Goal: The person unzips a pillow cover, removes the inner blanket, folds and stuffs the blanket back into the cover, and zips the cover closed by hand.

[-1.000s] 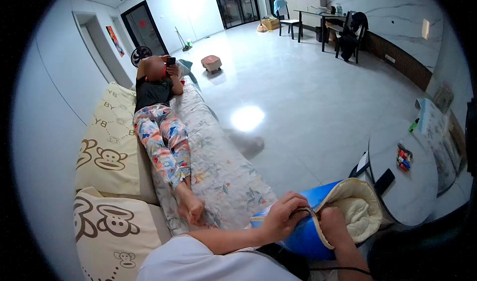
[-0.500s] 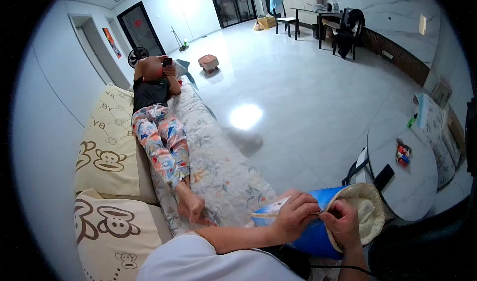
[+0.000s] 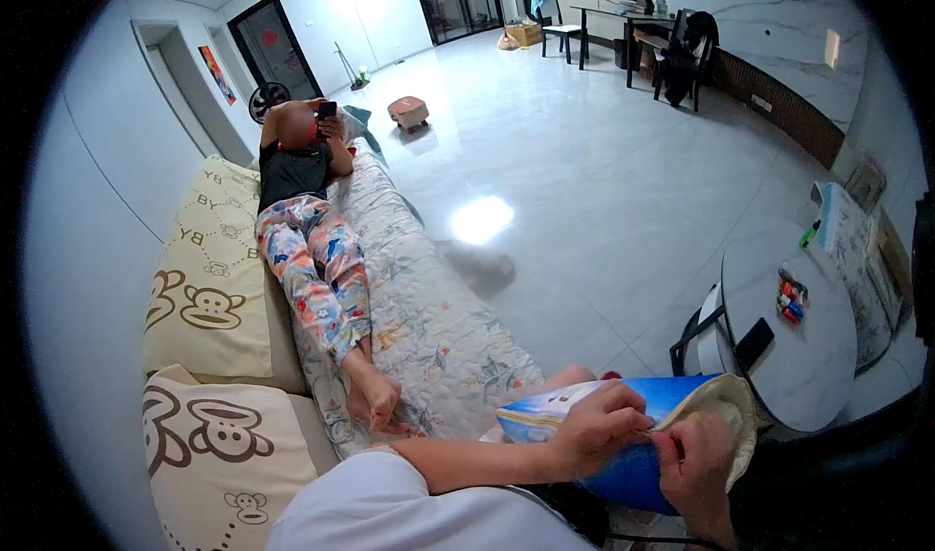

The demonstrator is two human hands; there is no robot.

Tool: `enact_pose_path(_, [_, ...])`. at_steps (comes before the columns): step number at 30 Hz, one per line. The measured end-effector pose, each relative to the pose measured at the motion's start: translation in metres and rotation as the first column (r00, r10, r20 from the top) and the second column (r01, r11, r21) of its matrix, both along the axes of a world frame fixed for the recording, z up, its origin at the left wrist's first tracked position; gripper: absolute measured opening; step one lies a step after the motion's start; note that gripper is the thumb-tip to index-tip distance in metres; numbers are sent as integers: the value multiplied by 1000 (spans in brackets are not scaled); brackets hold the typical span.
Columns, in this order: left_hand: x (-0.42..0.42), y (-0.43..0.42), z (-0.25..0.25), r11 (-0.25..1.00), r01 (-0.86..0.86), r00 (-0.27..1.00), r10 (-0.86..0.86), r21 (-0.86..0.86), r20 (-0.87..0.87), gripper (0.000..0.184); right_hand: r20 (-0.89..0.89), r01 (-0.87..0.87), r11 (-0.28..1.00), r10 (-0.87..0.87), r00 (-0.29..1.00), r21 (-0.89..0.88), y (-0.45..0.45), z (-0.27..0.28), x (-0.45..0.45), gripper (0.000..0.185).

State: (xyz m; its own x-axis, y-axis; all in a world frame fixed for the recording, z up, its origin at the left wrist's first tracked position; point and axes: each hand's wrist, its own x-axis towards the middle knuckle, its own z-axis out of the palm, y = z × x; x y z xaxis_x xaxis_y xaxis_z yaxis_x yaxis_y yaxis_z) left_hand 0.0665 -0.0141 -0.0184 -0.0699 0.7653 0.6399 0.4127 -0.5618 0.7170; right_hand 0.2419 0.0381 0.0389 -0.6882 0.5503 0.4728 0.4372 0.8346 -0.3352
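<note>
Left hand (image 3: pixel 604 424) and right hand (image 3: pixel 699 459) shifted rightward, pinching blue cushion (image 3: pixel 628 486).

Cushion cover (image 3: pixel 623 485), near right: smooth printed cloth, slight sheen. Floor (image 3: pixel 584 249): glossy, smooth tile. Sofa cover (image 3: pixel 438 327): matt quilted cloth. Round tabletop (image 3: pixel 823 356), right: smooth, stone-look.

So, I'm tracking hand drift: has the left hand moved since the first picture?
Yes, rightward in the view: the left hand has shifted closer to the round table.
</note>
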Motion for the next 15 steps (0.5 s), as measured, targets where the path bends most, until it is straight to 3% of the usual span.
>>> enact_pose_path(1, [3,-1,0,1000,17,1000,-17,13,8,20,3,1,1000,-1,1000,-8,-1,1,2,22])
enact_pose_path(3, [5,0,-1,999,41,999,-41,28,16,20,97,41,982,-59,994,186,-1,5,5,23])
enact_pose_path(4, [5,2,-4,999,20,1000,-20,32,4,21,101,44,982,-64,993,185,1,3,8,23])
enact_pose_path(6, [7,6,-2,999,4,1000,-4,41,-3,22,68,99,992,-94,993,-75,8,-3,14,24])
enact_pose_path(7, [8,9,1,998,16,1000,-17,61,11,17,74,102,992,-97,993,-74,10,-4,16,24])
enact_pose_path(9, [12,12,1,997,26,999,-28,74,29,13,5,146,956,-150,989,-255,12,-7,22,25])
enact_pose_path(13, [22,20,-6,993,92,995,-95,80,33,14,2,217,911,-231,973,-349,16,-15,36,22])
enact_pose_path(15, [25,19,-4,991,105,994,-108,88,27,15,-35,160,914,-187,982,-374,17,-16,44,21])
